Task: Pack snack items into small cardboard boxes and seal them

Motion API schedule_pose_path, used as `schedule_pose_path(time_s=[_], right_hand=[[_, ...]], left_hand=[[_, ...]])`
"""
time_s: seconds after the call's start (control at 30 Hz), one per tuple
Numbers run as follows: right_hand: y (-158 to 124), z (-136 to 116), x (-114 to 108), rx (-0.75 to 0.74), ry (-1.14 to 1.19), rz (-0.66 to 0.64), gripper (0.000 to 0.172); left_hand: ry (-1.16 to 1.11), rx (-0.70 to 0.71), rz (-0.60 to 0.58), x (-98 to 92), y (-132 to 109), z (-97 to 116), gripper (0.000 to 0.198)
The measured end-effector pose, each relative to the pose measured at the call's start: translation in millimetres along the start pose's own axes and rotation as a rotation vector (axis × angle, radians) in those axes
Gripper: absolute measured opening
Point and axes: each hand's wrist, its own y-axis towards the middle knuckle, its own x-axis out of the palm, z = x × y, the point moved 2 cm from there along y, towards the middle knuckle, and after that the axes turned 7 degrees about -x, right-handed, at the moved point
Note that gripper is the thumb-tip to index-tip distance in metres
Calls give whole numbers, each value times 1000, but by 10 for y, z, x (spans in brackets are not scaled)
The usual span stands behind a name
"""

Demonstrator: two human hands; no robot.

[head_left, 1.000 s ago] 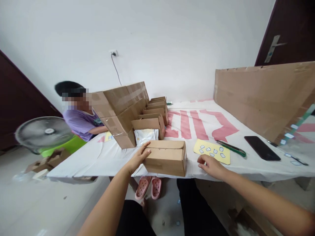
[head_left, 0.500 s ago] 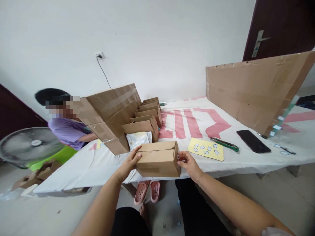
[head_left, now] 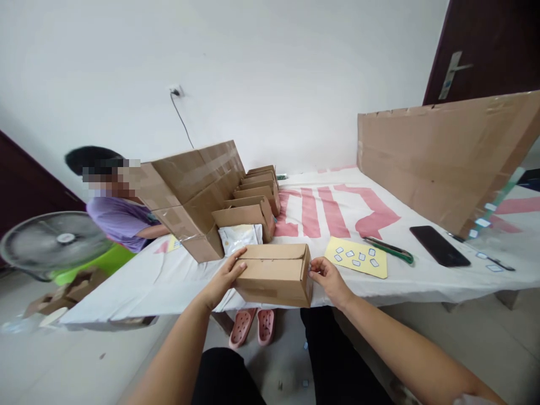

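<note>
A closed brown cardboard box (head_left: 272, 273) lies near the table's front edge. My left hand (head_left: 228, 277) grips its left end, thumb on top. At the box's right end my right hand (head_left: 331, 279) is closed in a pinch against the side. Whatever its fingertips hold is too small to make out. Just right of that hand lies a yellow sheet (head_left: 371, 271) bearing several small white labels with dark outlines. Behind the box is a white plastic packet (head_left: 240, 238), beside a row of open cardboard boxes (head_left: 247, 215).
Stacked cardboard boxes (head_left: 202, 188) stand left; a large cardboard panel (head_left: 426, 157) stands right. A green utility knife (head_left: 390, 251), a black phone (head_left: 440, 246) and a pen (head_left: 500, 263) lie on the cloth-covered table. Another person (head_left: 122, 219) sits beyond the stack, near a fan (head_left: 65, 239).
The view has shifted slightly. My right fingertips stay at the box's right end, their pinch a little more toward its outer edge. My left hand keeps its hold.
</note>
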Motion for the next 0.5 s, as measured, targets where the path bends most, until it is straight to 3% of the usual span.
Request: schedule_pose_path(time_s=[0.2,0.5], right_hand=[[-2,9,-15,7,-41,-11,22],[-153,-84,-76,11,-103,-20,29]], left_hand=[[-13,12,0,-8,12,-19,75],[5,31,22,-7,21,-22,77]])
